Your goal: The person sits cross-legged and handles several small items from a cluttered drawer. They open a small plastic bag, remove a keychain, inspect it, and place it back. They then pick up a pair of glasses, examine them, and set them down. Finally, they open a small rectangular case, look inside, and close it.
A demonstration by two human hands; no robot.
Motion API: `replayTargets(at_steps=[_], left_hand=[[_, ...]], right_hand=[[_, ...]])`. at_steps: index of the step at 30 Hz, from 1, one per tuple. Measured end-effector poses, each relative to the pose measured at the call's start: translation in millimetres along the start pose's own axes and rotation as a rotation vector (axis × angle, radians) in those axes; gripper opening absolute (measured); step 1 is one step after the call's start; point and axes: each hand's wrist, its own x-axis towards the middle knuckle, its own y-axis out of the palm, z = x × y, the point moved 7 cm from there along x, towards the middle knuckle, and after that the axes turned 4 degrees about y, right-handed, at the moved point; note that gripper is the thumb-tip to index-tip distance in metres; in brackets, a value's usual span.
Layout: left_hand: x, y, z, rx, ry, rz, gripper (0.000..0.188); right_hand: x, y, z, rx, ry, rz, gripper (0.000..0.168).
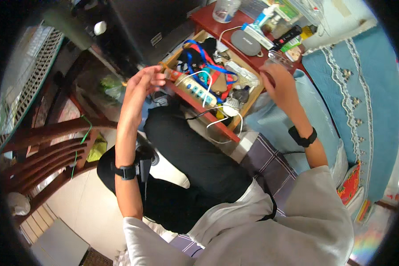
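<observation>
An open wooden drawer (pixel 252 101) with a red front is full of small items. At its left front corner is my left hand (pixel 143 81), fingers loosely curled and apart, fingertips beside an orange item (pixel 173 73); contact is unclear. My right hand (pixel 279 79) hovers by the drawer's right side, fingers bent inward. Its fingertips are partly hidden, so a grip cannot be made out. Inside the drawer lie a power strip (pixel 197 90) with a white cable, a blue lanyard (pixel 202 50), red straps and a white plug-like item (pixel 231 108).
On the red cabinet top (pixel 204 16) stand a clear plastic jar (pixel 226 11), a grey oval speaker (pixel 246 43), boxes and a black flashlight (pixel 287 37). A blue-covered bed (pixel 379 99) lies right. A wooden chair (pixel 53 133) stands left. White cable loops hang over the drawer front.
</observation>
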Motion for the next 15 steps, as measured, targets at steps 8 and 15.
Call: replayTargets(at_steps=[8, 15], left_hand=[[-11.9, -6.4, -16.0, 0.056, 0.068, -0.025, 0.037], [-51.8, 74.6, -96.6, 0.240, 0.399, 0.049, 0.030]], right_hand=[[-83.1, 78.2, 75.2, 0.339, 0.151, 0.495, 0.015], [-116.8, 88.9, 94.6, 0.379, 0.212, 0.377, 0.019]])
